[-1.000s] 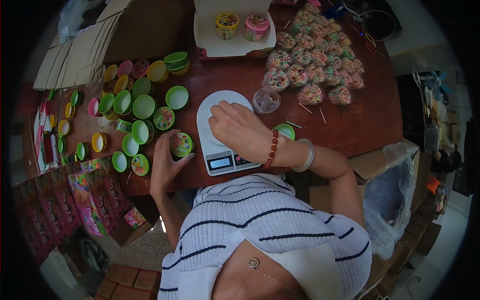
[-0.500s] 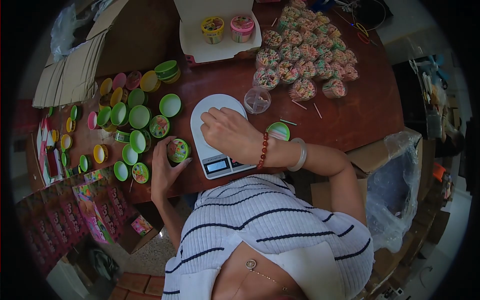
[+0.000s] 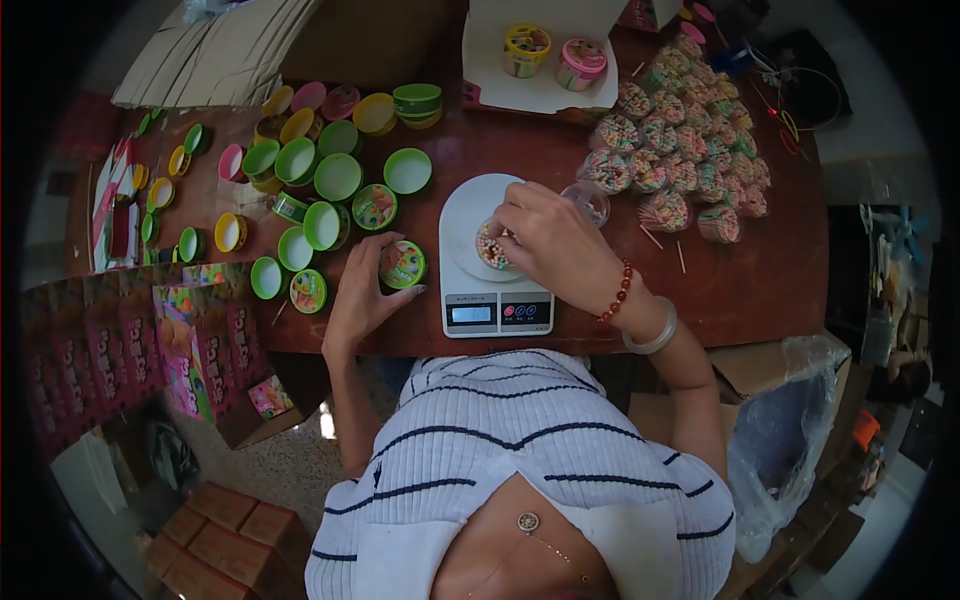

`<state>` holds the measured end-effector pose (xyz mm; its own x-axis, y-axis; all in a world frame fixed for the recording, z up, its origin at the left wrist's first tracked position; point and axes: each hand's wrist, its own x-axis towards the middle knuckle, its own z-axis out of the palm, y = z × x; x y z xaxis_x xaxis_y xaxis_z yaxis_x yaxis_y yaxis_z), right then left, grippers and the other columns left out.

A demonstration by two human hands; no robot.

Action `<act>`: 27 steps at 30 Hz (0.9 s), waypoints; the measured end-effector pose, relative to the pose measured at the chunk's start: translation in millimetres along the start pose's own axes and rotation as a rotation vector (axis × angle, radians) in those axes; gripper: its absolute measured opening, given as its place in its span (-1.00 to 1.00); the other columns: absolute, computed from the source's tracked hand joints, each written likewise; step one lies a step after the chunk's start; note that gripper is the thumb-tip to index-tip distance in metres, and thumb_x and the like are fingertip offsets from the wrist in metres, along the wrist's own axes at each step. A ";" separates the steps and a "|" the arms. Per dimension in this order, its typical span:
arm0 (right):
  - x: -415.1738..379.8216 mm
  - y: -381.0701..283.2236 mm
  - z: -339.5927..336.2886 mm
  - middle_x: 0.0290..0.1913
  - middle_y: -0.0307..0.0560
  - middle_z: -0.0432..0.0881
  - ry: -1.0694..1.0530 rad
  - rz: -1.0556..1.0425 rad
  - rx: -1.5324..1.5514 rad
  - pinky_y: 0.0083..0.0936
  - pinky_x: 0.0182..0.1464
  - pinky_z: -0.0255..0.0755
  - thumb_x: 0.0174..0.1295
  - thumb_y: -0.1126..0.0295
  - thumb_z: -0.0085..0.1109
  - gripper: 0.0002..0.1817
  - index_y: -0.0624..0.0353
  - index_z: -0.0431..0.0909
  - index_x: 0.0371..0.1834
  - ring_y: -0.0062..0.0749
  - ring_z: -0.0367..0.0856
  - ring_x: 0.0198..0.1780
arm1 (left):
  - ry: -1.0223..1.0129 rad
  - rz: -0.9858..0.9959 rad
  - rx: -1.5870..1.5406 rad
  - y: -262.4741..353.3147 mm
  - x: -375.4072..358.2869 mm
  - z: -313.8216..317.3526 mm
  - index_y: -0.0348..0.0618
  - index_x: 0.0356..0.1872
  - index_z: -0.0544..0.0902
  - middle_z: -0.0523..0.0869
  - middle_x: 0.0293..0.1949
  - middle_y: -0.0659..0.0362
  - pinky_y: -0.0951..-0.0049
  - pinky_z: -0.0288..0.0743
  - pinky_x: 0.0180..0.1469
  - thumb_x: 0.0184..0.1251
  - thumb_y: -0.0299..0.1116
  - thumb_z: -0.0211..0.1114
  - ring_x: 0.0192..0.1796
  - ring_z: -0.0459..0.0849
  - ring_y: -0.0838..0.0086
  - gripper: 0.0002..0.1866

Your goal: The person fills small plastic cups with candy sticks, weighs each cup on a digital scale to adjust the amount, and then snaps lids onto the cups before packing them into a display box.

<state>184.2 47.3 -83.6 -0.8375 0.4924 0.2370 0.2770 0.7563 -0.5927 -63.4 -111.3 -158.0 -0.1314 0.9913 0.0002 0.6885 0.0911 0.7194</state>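
Note:
A white digital scale point(image 3: 463, 255) stands at the table's front edge with its display point(image 3: 471, 315) lit. On its round platform sits a small cup of colourful thin sticks point(image 3: 491, 247), stick ends facing up. My right hand point(image 3: 555, 240) bends over the cup from the right, fingertips pinched at its top; whatever is between them is hidden. To the left of the scale, my left hand point(image 3: 366, 292) curls its fingers and thumb around a green tub with a printed lid point(image 3: 403, 265). Partly behind my right hand is a clear plastic cup point(image 3: 588, 202).
Open green, yellow and pink tubs point(image 3: 338, 176) crowd the left side. Several filled stick cups point(image 3: 690, 150) are grouped at the back right, with loose sticks point(image 3: 682, 257) nearby. An open white box point(image 3: 540, 95) holds two tubs. Pink printed cartons point(image 3: 190, 345) stand at the left front.
The view has shifted, so the table sits further right and higher. My right hand has moved right off the platform's middle, uncovering the cup of sticks. My left hand stays at the green tub.

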 end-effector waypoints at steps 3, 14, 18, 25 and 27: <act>2.0 -4.0 -2.0 -0.19 0.04 0.60 -0.081 -0.007 -0.082 -0.19 -0.04 0.60 0.13 0.54 0.37 -0.90 0.29 0.63 -0.34 -0.05 0.66 -0.05 | 0.004 -0.009 0.001 -1.0 -0.5 -0.9 -0.19 0.30 0.53 0.62 0.22 -0.01 0.14 0.49 0.34 0.00 -0.37 0.67 0.27 0.59 0.02 -0.23; 8.9 -24.7 4.5 -0.20 0.15 0.66 -0.193 0.037 -0.325 -0.18 -0.05 0.60 0.02 0.65 0.31 -0.95 0.32 0.69 -0.43 0.04 0.68 -0.02 | 0.019 0.010 -0.028 -5.5 -2.0 -0.3 -0.16 0.32 0.52 0.63 0.20 0.00 0.12 0.48 0.35 -0.02 -0.37 0.67 0.27 0.58 0.00 -0.21; 14.1 -36.1 10.7 -0.23 0.12 0.67 -0.270 0.063 -0.452 -0.24 -0.09 0.63 -0.06 0.62 0.34 -0.93 0.30 0.72 -0.46 -0.03 0.71 -0.07 | 0.010 -0.037 -0.057 -8.3 -2.3 1.9 -0.16 0.34 0.51 0.63 0.22 0.00 0.12 0.47 0.36 -0.05 -0.36 0.70 0.29 0.58 0.01 -0.16; 12.0 -41.8 5.4 -0.21 0.14 0.64 -0.298 0.091 -0.487 -0.29 -0.11 0.60 -0.07 0.59 0.38 -0.88 0.33 0.70 -0.42 -0.05 0.69 -0.05 | -0.001 0.007 -0.038 -6.8 -0.4 1.2 -0.17 0.30 0.52 0.64 0.21 0.03 0.15 0.47 0.35 -0.05 -0.39 0.69 0.27 0.60 0.03 -0.20; 1.7 -38.0 -3.6 -0.18 0.13 0.63 -0.022 0.104 -0.364 -0.29 -0.10 0.59 0.02 0.55 0.40 -0.86 0.36 0.68 -0.35 -0.04 0.67 -0.03 | 0.003 0.016 -0.025 -6.3 0.7 1.0 -0.17 0.29 0.52 0.64 0.21 0.03 0.15 0.47 0.35 -0.05 -0.39 0.69 0.27 0.60 0.04 -0.20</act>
<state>174.0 21.0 -57.9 -0.8052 0.5679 0.1708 0.5066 0.8084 -0.2996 -67.1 -111.0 -163.3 -0.1229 0.9923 0.0136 0.6727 0.0732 0.7363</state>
